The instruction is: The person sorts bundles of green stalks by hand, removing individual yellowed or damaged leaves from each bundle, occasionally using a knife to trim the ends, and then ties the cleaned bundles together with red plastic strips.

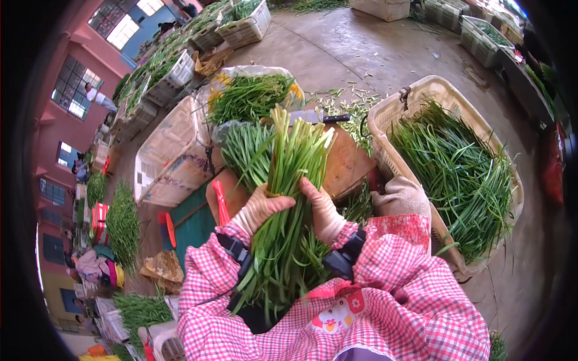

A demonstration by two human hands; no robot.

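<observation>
A bundle of green leafy stalks (289, 234), probably garlic chives, stands between my hands with its pale cut ends pointing away from me. My left hand (262, 208) wraps its left side, thumb lying across the front. On the right side, the thumb and palm of my right hand (323, 211) press against the stalks; its other fingers are hidden. Just past the bundle, a knife (311, 117) with a black handle lies near a wooden board (345, 162). More green stalks (248, 146) rest to the left of the held bundle.
At right, a plastic crate (440, 83) holds loose greens; a beige glove-like cloth (402, 198) sits by its near side. A white crate (169, 153) lies at left, near a lined container of greens (250, 97). Cut stem pieces (354, 106) litter the floor.
</observation>
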